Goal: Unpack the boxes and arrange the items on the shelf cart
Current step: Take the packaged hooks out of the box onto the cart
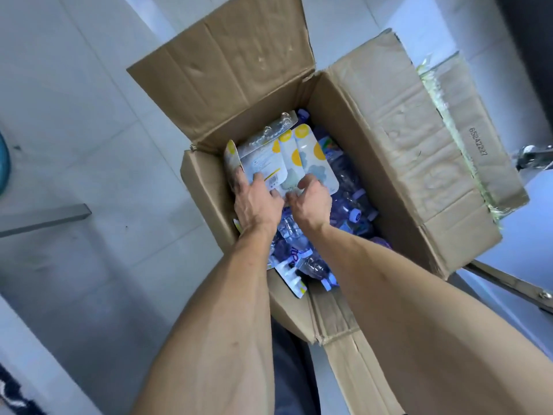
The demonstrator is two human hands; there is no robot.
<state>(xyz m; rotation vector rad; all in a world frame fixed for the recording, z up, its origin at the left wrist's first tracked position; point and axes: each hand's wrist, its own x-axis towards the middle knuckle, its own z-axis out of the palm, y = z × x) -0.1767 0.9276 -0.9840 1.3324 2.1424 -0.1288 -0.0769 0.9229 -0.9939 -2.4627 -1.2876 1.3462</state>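
While in cardboard box, hands grip (glossy) packs.

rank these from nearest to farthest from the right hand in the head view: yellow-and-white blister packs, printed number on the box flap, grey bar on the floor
From the right hand:
1. yellow-and-white blister packs, under its fingers
2. printed number, on the right flap
3. grey bar, far left on the floor

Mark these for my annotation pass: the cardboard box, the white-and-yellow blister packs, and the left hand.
cardboard box (398, 163): head view, inner face of its right flap.
white-and-yellow blister packs (311, 151): head view, yellow-spotted card front.
left hand (257, 202): head view, back of the hand.
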